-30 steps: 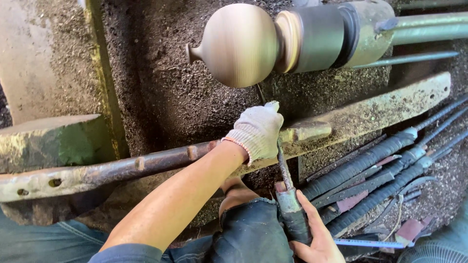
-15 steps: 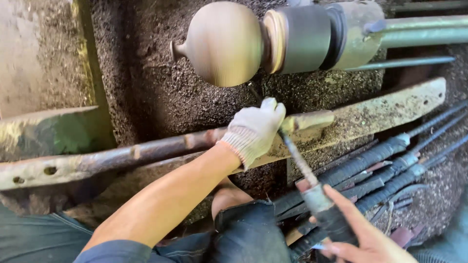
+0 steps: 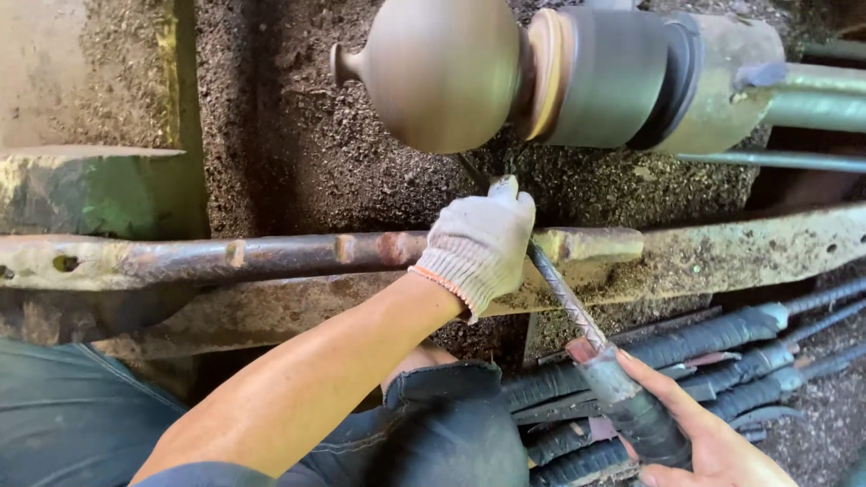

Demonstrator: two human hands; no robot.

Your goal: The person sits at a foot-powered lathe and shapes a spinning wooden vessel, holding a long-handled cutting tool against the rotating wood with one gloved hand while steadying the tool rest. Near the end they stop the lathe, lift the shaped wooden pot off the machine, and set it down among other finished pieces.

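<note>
Two-handedly gripping chisel (image 3: 577, 316): gloved left hand (image 3: 478, 248) clamping its shaft onto rest bar (image 3: 271, 257) beneath bulb (image 3: 437, 72), bare right hand (image 3: 699, 433) wrapping handle lower right.

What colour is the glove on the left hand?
White knit glove with an orange cuff edge, seen in the head view.

Soft, even daylight, brightest upper left of the hands; the rounded wooden piece (image 3: 442, 72) above them looks smeared, and deep shadow pools just below them.
</note>
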